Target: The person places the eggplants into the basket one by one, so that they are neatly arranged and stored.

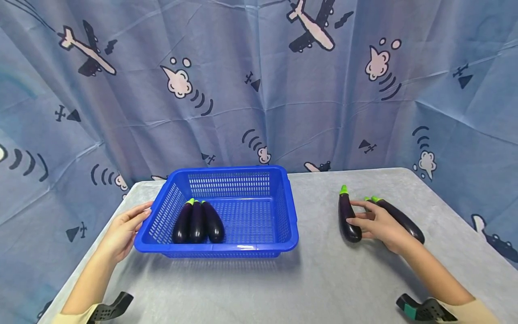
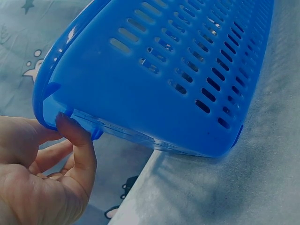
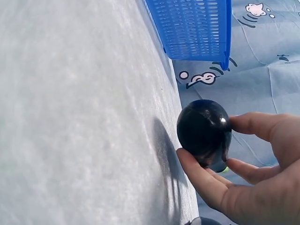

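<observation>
My left hand [image 1: 121, 229] pinches the left rim of a blue plastic basket [image 1: 218, 247], its thumb and fingers at the rim's edge in the left wrist view. Three dark purple eggplants [image 1: 197, 223] with green tops lie side by side in the basket's left part. Off to the right, my right hand [image 1: 378, 227] holds another eggplant [image 1: 346, 211] between thumb and fingers, green end pointing away. The right wrist view shows its rounded dark end [image 3: 202, 126], with its shadow on the table beside it.
Beyond the right hand lies an eggplant [image 1: 404, 220] on the grey-white table [image 1: 259, 288]; next to it a second green top [image 1: 367, 198] shows, the rest mostly hidden by the hand. A blue patterned curtain [image 1: 226, 90] hangs behind the table.
</observation>
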The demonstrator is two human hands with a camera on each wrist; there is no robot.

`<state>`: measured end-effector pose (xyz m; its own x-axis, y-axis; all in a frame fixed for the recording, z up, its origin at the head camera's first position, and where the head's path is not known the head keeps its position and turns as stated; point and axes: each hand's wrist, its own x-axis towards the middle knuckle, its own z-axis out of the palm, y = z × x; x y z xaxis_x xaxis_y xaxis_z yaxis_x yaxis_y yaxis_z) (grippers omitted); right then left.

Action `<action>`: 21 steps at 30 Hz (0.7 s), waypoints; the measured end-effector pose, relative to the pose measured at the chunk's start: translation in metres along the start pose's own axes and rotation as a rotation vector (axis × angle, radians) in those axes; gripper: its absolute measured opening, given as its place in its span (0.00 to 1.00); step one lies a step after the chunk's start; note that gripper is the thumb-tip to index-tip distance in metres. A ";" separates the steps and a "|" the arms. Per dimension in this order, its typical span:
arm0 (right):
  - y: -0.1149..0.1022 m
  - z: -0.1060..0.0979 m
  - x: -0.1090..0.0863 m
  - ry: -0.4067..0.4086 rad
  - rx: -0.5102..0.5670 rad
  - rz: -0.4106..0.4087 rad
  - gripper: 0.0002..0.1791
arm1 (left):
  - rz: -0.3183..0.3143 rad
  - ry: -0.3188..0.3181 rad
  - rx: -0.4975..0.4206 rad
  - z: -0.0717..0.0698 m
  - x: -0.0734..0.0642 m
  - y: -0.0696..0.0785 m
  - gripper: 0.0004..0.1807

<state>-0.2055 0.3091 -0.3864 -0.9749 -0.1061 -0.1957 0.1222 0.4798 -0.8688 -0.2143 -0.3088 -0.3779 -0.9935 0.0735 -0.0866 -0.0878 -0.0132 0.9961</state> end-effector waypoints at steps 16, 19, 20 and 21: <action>0.001 0.001 0.002 -0.092 0.236 0.018 0.47 | 0.018 -0.009 -0.007 -0.001 0.000 -0.002 0.16; 0.002 0.002 0.003 -0.102 0.275 0.014 0.48 | 0.017 -0.010 -0.012 -0.001 0.000 -0.001 0.16; 0.002 0.002 0.003 -0.107 0.293 0.013 0.48 | 0.013 -0.007 -0.017 0.000 0.000 -0.001 0.16; 0.003 0.001 0.004 -0.115 0.311 0.012 0.49 | 0.013 -0.009 -0.020 -0.001 0.000 -0.001 0.15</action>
<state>-0.2085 0.3087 -0.3901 -0.9479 -0.2076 -0.2417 0.2021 0.1946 -0.9598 -0.2147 -0.3093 -0.3789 -0.9939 0.0820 -0.0737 -0.0767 -0.0339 0.9965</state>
